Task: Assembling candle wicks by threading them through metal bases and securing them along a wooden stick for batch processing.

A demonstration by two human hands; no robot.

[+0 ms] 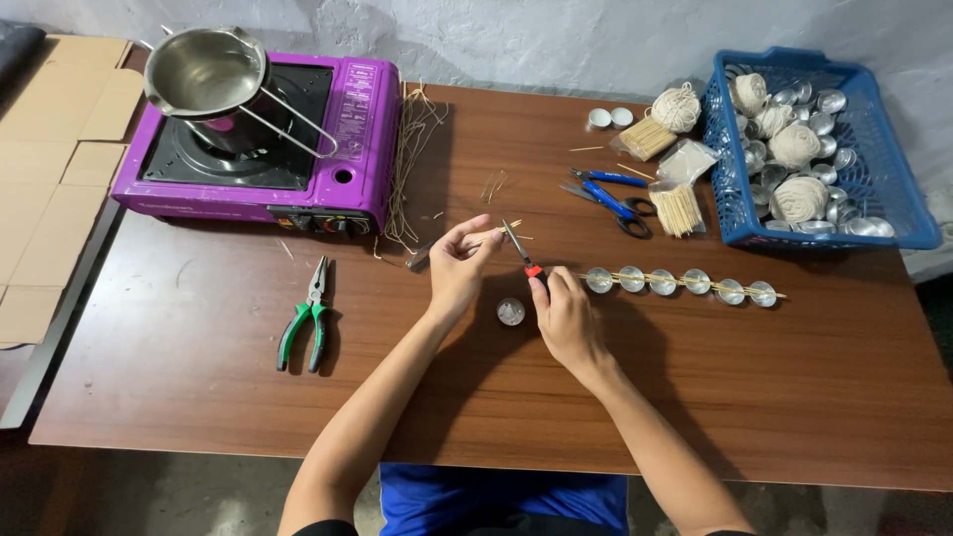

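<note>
above the counter, the left hand pinches a thin wick strand; the right hand grasps small red-handled pliers at the strand. a foil cup sits between the hands. clear packets lie beside the blue basket.

On the table, the stove sits at the far left with a pot on it. Pliers lie before it. The basket stands far right, scissors to its left, and 6 cups in a row before them.
</note>
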